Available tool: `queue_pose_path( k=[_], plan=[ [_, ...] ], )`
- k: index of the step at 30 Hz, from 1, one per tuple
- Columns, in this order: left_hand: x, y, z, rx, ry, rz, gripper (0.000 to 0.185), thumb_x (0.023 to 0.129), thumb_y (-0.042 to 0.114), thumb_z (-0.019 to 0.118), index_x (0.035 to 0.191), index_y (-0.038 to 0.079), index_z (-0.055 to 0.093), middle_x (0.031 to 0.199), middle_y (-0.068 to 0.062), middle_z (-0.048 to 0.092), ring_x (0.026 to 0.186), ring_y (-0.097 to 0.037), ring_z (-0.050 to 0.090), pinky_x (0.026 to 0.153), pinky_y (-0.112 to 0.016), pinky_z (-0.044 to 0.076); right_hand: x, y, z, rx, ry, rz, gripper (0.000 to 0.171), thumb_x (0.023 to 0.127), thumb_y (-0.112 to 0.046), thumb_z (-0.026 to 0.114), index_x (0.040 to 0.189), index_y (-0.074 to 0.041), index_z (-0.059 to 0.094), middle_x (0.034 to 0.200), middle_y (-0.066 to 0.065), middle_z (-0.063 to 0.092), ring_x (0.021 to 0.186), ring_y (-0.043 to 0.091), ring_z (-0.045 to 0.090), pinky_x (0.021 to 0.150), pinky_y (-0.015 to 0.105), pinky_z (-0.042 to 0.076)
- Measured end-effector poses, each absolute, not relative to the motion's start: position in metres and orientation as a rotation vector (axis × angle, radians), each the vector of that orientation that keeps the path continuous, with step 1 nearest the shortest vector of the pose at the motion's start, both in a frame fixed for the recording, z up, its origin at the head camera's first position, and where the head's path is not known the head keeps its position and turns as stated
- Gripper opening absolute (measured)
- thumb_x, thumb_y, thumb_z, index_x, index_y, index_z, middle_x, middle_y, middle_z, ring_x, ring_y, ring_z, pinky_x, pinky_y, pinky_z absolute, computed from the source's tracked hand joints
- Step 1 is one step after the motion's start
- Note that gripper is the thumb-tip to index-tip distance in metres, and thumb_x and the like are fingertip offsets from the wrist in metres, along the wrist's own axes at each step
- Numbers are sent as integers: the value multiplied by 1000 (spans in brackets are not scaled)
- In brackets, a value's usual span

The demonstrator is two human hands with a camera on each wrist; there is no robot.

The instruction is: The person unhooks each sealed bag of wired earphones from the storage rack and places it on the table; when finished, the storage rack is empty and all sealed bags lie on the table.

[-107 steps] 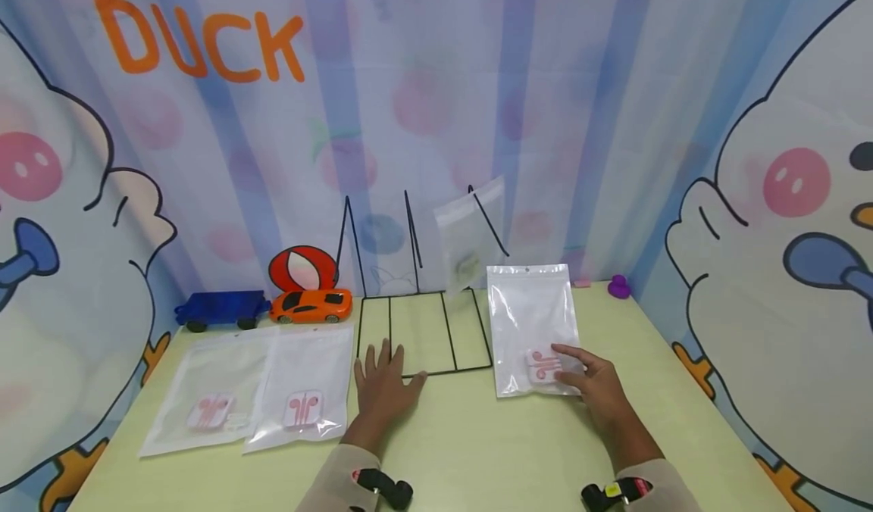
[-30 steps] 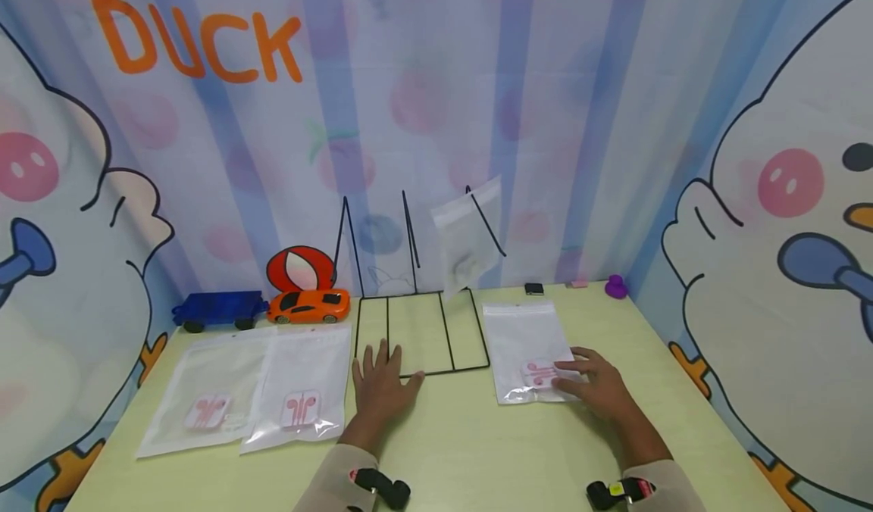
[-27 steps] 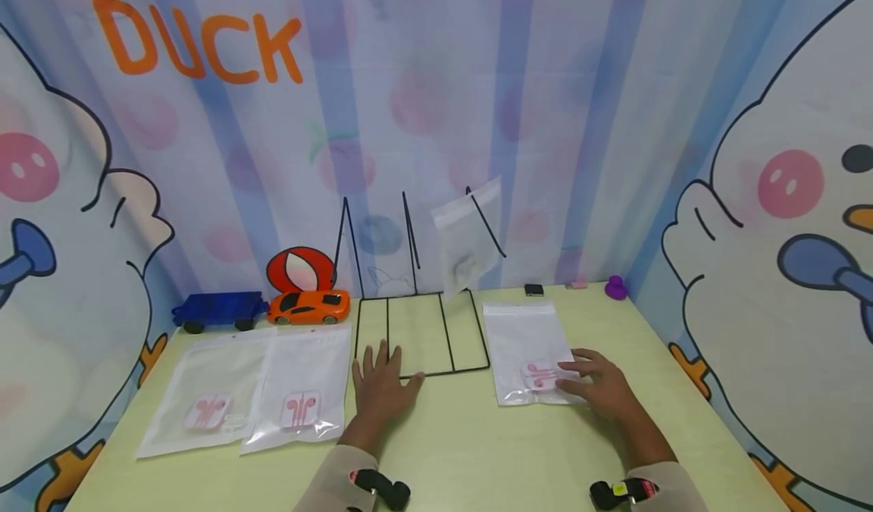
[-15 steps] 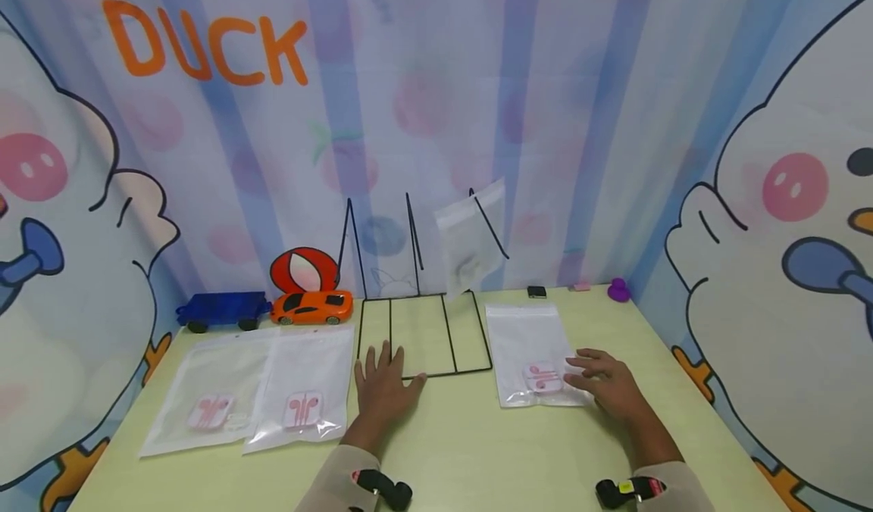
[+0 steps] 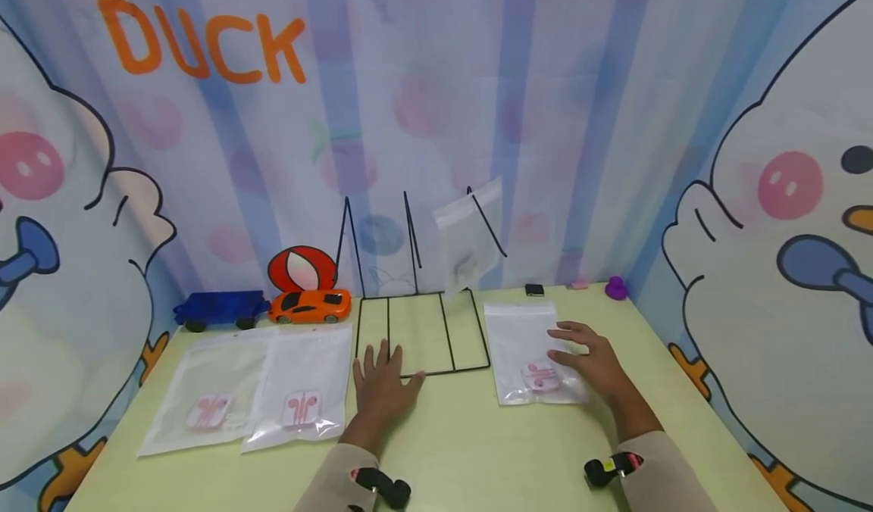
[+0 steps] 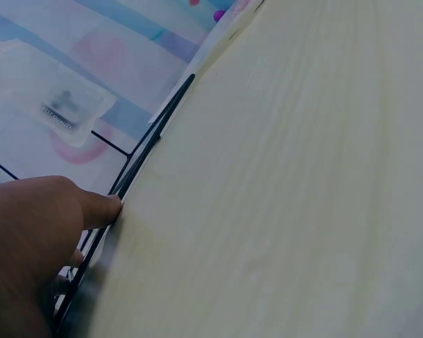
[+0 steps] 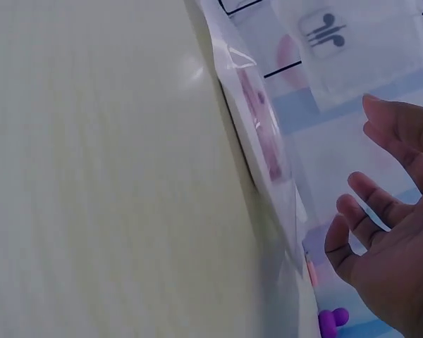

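Observation:
My left hand (image 5: 383, 391) rests with spread fingers on the front of the black wire rack's base (image 5: 470, 368); in the left wrist view its thumb (image 6: 102, 208) touches the wire. My right hand (image 5: 592, 360) is over the right edge of a clear zip bag (image 5: 521, 338), fingers loosely bent and holding nothing. A white case of pink earphones (image 5: 541, 376) shows inside that bag, which lies flat on the table. In the right wrist view, the hand (image 7: 402, 232) stands apart from the bag. Another bag (image 5: 470, 232) hangs from the rack's right hook.
Two more zip bags (image 5: 218, 368) with earphone cases lie overlapping at the left. Behind them stand a blue toy trailer (image 5: 221, 309) and an orange toy car (image 5: 310, 307). A small black object (image 5: 535, 290), a pink piece (image 5: 578, 285) and a purple toy (image 5: 616, 288) sit along the back edge.
The right bag, earlier tilted up in my right hand's grip, now lies flat. My right hand has let go, drawn back right, then moved forward and left over it. The left hand has stayed put.

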State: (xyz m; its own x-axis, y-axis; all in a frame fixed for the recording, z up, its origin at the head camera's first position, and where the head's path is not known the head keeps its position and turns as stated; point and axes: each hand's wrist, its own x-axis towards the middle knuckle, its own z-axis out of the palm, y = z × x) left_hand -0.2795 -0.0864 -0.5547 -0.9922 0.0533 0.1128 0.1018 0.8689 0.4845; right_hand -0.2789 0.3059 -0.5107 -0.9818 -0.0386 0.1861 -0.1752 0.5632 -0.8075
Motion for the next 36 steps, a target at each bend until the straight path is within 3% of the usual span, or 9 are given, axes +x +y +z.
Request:
queue_pose_path(
  k=[11,18,24,31,36],
  plan=[
    [-282,-89,-556,-118,-2945,-754,76,103,52,64,163,5,50,178,-23,34,166,-51,22,133,-74,12,-305,242,-485,432,-2620,1480,45,100,-18,78,143,-4,72,164,18,55,157,46,45,113,72,49],
    [-282,-88,-557,-124,-2941,-743,76,103,52,65,162,6,51,177,-23,34,166,-51,24,133,-74,13,-321,197,-478,628,-2593,1582,50,103,-14,76,149,-2,65,172,20,44,165,47,30,124,74,36],
    [-281,-87,-557,-117,-2950,-748,76,103,51,65,162,5,51,177,-23,34,166,-51,23,133,-74,12,-330,171,-478,595,-2618,1635,58,104,-19,75,158,-7,58,178,14,35,164,45,33,128,74,31],
    [-282,-87,-558,-111,-2954,-751,76,103,51,65,163,6,50,178,-22,33,167,-51,22,133,-74,11,-335,154,-475,531,-2630,1671,59,105,-21,72,161,-11,55,185,7,21,172,42,10,131,75,23],
    [-284,-88,-560,-108,-2961,-757,77,104,52,64,163,6,49,178,-22,32,167,-51,21,134,-74,10,-342,142,-474,514,-2611,1705,58,105,-19,72,160,-11,56,185,6,18,172,42,8,130,75,24]
  ],
)
